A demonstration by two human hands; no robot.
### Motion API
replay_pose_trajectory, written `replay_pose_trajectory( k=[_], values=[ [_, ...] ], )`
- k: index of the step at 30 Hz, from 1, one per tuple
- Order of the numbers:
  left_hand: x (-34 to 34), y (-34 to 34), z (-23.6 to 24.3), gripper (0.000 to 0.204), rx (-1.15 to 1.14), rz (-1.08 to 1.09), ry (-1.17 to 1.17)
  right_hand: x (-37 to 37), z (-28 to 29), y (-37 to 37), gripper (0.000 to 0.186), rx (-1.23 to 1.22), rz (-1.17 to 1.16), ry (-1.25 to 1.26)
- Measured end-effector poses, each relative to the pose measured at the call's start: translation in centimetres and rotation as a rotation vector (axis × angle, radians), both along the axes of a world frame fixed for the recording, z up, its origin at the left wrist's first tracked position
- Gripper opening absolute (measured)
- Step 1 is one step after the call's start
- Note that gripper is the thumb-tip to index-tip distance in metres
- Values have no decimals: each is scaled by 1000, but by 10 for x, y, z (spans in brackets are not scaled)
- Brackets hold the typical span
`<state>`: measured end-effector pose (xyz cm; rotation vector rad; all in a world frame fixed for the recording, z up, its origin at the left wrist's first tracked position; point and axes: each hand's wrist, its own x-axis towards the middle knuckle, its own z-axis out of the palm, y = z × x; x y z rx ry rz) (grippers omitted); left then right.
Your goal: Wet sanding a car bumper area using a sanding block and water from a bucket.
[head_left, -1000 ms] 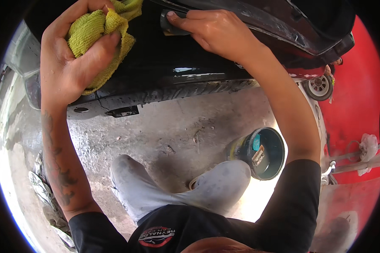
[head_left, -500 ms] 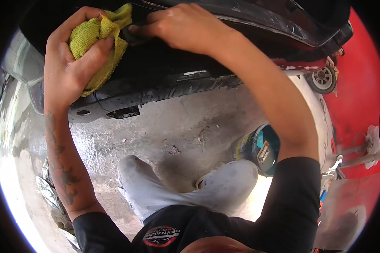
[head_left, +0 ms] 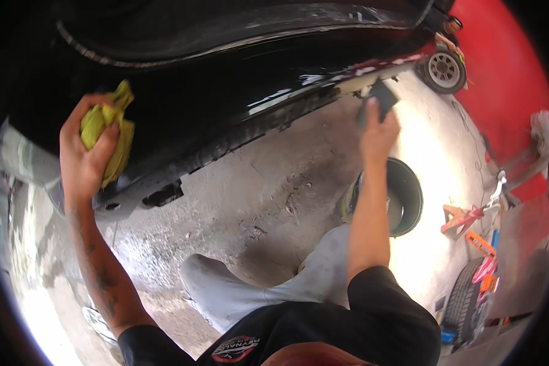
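A yellow-green cloth (head_left: 113, 137) is bunched in my left hand (head_left: 82, 149), which is closed round it beside the black car panel (head_left: 207, 91). Whether the cloth touches the panel, I cannot tell. My right hand (head_left: 378, 134) is out to the right, off the car, pinching a small dark grey sheet of sandpaper (head_left: 384, 97) between thumb and fingers. Below that hand stands a dark bucket (head_left: 409, 189) with cloudy liquid inside, its left part covered by my right forearm.
The car's lower edge (head_left: 268, 125) runs across the upper middle. A small wheel (head_left: 443, 70) stands at the upper right, near a red surface (head_left: 500, 73). A red stand (head_left: 460, 219), an orange box (head_left: 480, 244) and a tyre (head_left: 463, 299) are at the right, on the floor.
My right hand has left the spot beside the cloth and swung right, over the bucket area, with the sandpaper. My left hand still grips the cloth; the view has shifted.
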<state>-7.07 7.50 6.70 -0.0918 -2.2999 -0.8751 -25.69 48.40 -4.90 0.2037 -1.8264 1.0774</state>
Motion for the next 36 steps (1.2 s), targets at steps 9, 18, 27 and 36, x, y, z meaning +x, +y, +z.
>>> replay_pose_trajectory(
  k=[9,18,27,36],
  values=[
    [-46,16,8,49,-832,200,339,32,-48,7,19,293,391,-301],
    [-64,33,14,68,-1012,-53,106,31,-56,23,15,421,346,-461],
    [-67,40,15,40,-1074,-128,37,27,-62,27,17,463,388,-559],
    [-21,223,-75,95,427,-1261,-156,28,-74,36,10,446,324,-547]
  ],
)
